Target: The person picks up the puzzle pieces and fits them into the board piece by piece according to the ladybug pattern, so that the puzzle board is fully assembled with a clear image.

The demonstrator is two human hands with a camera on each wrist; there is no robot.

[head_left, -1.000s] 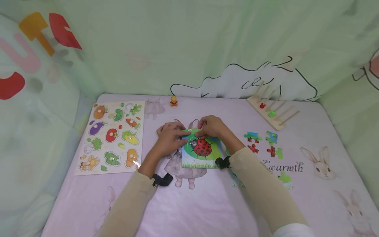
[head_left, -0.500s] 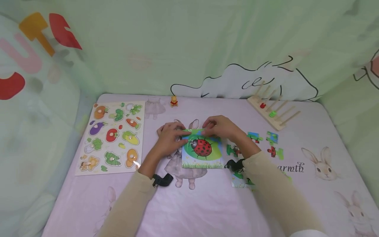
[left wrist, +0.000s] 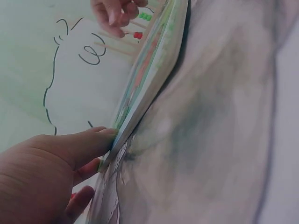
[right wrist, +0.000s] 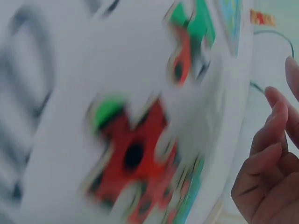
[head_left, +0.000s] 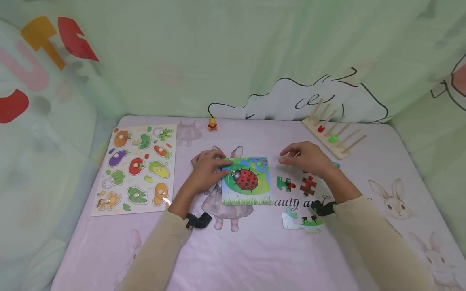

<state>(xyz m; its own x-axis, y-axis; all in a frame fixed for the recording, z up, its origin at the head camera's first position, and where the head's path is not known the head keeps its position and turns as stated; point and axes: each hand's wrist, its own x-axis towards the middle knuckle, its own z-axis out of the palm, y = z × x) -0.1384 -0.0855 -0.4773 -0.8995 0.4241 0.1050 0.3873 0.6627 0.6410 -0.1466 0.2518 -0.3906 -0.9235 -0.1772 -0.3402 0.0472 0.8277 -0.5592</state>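
Note:
A square puzzle board (head_left: 248, 190) with a ladybug picture lies in the middle of the table. My left hand (head_left: 208, 173) rests at its upper left corner, thumb and forefinger touching the edge. In the left wrist view, the thumb of my left hand (left wrist: 51, 163) presses the side of the board (left wrist: 161, 70). My right hand (head_left: 307, 157) is raised to the right of the board, fingers loosely bent, holding nothing. Below it lie a red jigsaw piece (head_left: 308, 186) and a green and black jigsaw piece (head_left: 284, 184). The right wrist view shows the red piece (right wrist: 135, 154) blurred.
Two more jigsaw pieces (head_left: 290, 221) lie nearer the front. A peg rack (head_left: 325, 137) with red and green beads stands at the back right. A vegetable puzzle board (head_left: 135, 184) lies on the left, and a small bear figure (head_left: 212, 125) stands at the back.
My right hand has left the top edge of the ladybug board and moved right, over the loose jigsaw pieces. My left hand has stayed at the board's corner.

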